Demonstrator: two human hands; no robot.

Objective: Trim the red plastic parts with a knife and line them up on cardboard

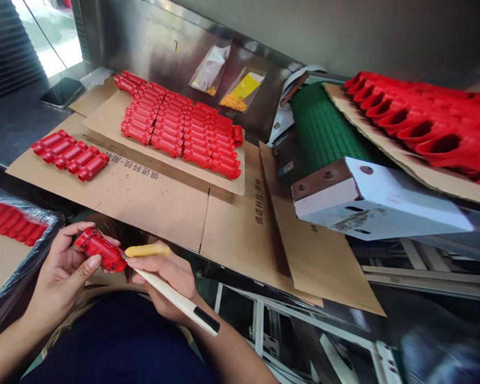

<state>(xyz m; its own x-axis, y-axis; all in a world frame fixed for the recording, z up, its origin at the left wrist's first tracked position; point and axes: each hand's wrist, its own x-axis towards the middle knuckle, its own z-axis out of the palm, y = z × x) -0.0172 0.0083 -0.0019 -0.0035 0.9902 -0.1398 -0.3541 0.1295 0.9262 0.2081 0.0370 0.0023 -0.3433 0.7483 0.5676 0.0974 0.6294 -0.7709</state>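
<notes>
**Red housing (98, 248) held up to a pale-handled tool (176, 296)**

The red housing is carried just in front of the person's body, on the near side of the surface (4, 117), with its cut-out face turned upward. It is clamped in the left-hand grip (66, 269), the thumb laid along the near side. The tool is pinched in the right-hand grip (166, 274), where a yellow finger cot (147, 250) is worn on one finger. The tool's thin tip is directed at the narrow end of the housing; whether contact is made cannot be told.

The surface is largely covered by flat cardboard (172, 213), on which a short row of red tubes (72, 154) is laid at the left. A larger batch of red pieces (176, 125) is arranged in columns on a cardboard sheet (108, 120). Two small clear bags (210, 69) are placed behind it, and a phone (62, 92) is seen at the far left. At the right, further red parts (428, 125) are lined up on cardboard beside a green belt (328, 128).
</notes>
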